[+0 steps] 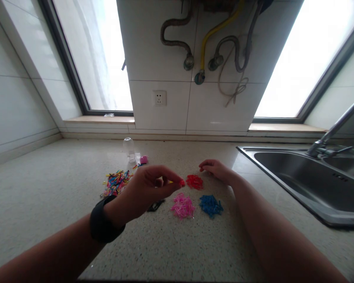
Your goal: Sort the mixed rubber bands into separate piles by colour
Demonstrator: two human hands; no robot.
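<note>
My left hand (152, 184), with a black band on its wrist, is raised over the counter. Thumb and forefinger pinch small red rubber bands (182, 183), and a bit of yellow shows beneath the forefinger. Just right of the fingertips lies a pile of red bands (194, 181). My right hand (214, 169) is beyond that pile, fingers curled and closed; whatever they hold is too small to make out. Nearer me are a pink pile (183, 206) and a blue pile (211, 206). A mixed-colour pile (117, 182) and a black pile (155, 206) are partly hidden by my left hand.
A clear plastic bottle (129, 150) stands at the back left, near a pink piece (143, 159). On the right, a steel sink (283, 177) with a tap (321, 145) is set into the speckled counter (177, 251). A tiled wall (159, 118) closes off the back.
</note>
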